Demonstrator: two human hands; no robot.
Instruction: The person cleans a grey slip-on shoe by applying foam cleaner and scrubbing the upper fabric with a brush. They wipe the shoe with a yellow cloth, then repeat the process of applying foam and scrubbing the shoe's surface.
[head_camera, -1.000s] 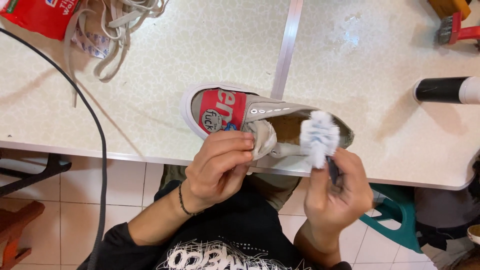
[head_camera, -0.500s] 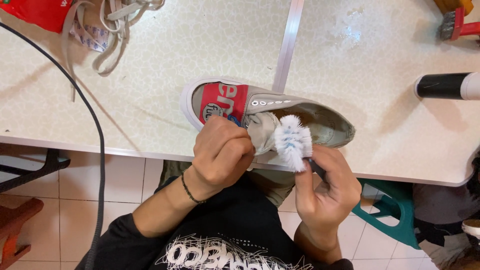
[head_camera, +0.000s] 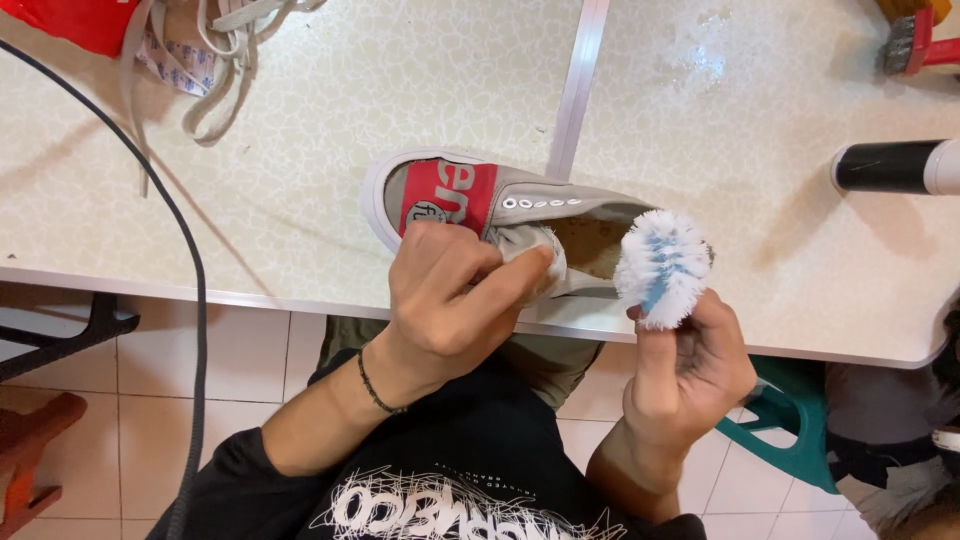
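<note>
One grey shoe (head_camera: 520, 215) lies on the worktop (head_camera: 300, 130), left hand (head_camera: 450, 300) clamped on its tongue; right hand (head_camera: 685, 375) grips one white-bristled brush (head_camera: 660, 265), handle hidden. Loose laces (head_camera: 215, 60) cut off top-left.

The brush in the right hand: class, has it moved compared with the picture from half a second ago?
Yes. The brush has shifted rightward along the shoe, toward its heel end, held by the right hand.
</note>
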